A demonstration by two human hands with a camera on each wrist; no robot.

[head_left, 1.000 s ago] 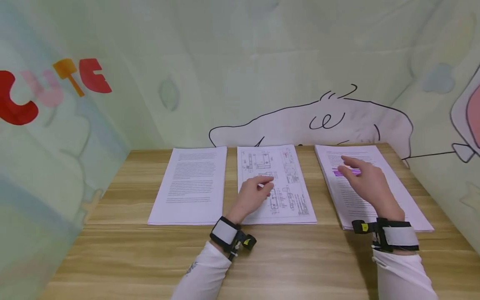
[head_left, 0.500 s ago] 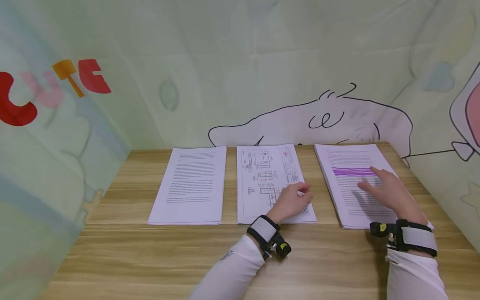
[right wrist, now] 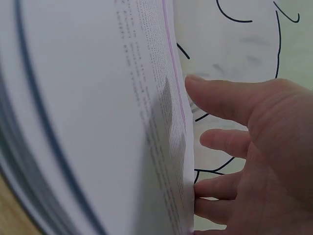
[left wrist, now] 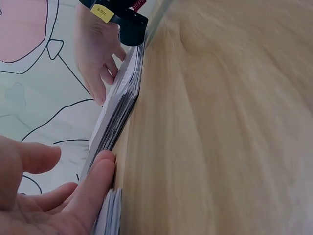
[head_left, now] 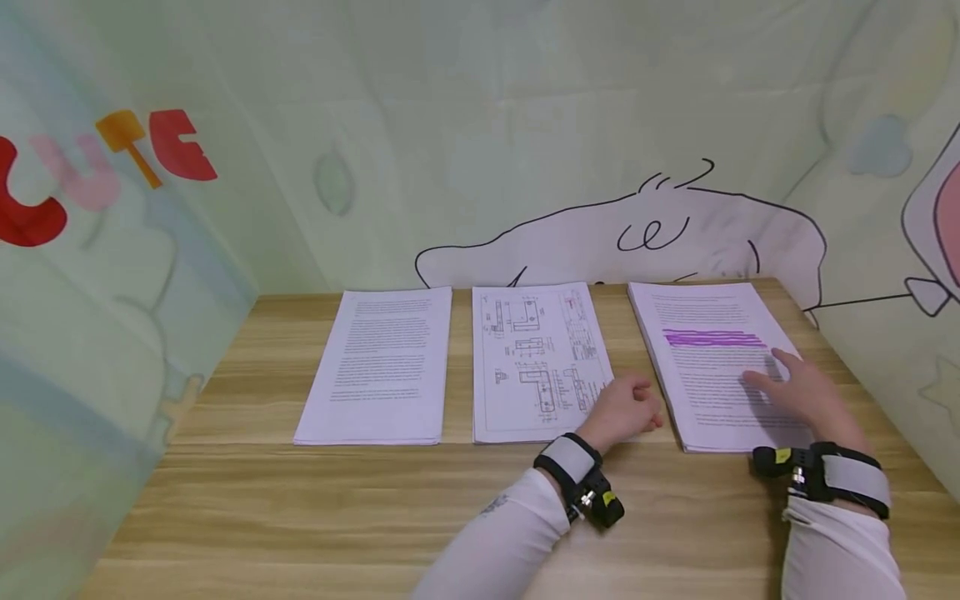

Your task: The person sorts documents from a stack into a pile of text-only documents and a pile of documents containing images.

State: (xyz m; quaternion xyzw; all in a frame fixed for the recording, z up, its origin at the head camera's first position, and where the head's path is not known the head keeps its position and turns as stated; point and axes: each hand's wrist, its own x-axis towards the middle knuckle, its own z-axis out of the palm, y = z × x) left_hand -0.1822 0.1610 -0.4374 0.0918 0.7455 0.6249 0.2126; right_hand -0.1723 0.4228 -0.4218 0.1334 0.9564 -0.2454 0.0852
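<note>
Marked paper stack (head_left: 708, 396): at the right on the table (head_left: 300, 517), same spot as a second ago. Its purple band (head_left: 712, 338) now shows in full; earlier the right hand (head_left: 806, 396) overlapped it. That hand has since shifted right and nearer the body, now by the stack's right edge. Thumb and fingers spread, gripping nothing; can't tell if fingertips touch paper.

Left hand (head_left: 622, 410) was over the middle of the drawing stack (head_left: 517, 354); now at its near right corner, reaching into the gap before the marked stack. Fingers slack, thumb apart, nothing grasped.

Drawing stack and plain text stack (head_left: 382, 362) haven't moved; the latter sits leftmost, well apart from both hands. Printed cloth (head_left: 450, 125) behind the table.

In the way: left hand hides the drawing's near right corner, right hand part of the marked stack's right edge. Black straps (head_left: 851, 477) with small cameras on both wrists.
</note>
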